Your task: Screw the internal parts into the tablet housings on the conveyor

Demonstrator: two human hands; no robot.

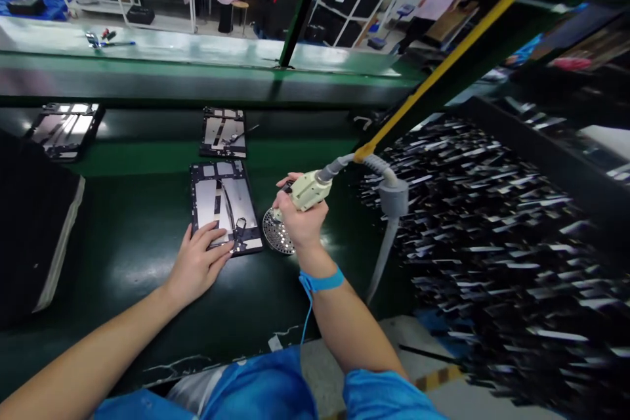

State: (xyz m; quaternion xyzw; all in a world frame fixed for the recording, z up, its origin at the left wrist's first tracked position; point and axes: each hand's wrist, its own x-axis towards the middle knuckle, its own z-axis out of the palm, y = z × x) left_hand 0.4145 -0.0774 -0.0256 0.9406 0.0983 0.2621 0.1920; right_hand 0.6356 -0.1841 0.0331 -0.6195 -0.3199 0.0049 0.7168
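An opened tablet (232,190), its silver inside and dark cables showing, lies on the green bench in front of me. My left hand (199,259) rests on its lower left edge, fingers spread over the frame. Wrapped around a cream electric screwdriver (311,190) is my right hand (302,216), a blue strap at its wrist. The screwdriver's tip is hidden by that hand. Just below it, right of the tablet, sits a round metal dish (278,233) with holes. From the screwdriver's rear a grey cable (378,161) runs to the right.
Two more opened tablets (224,131) (69,128) lie further back. A black box (34,223) stands at left. Racks packed with dark, thin parts (492,243) fill the right. A yellow strip (462,52) slants overhead. Beyond the ledge (197,46), people in pink stand near shelves.
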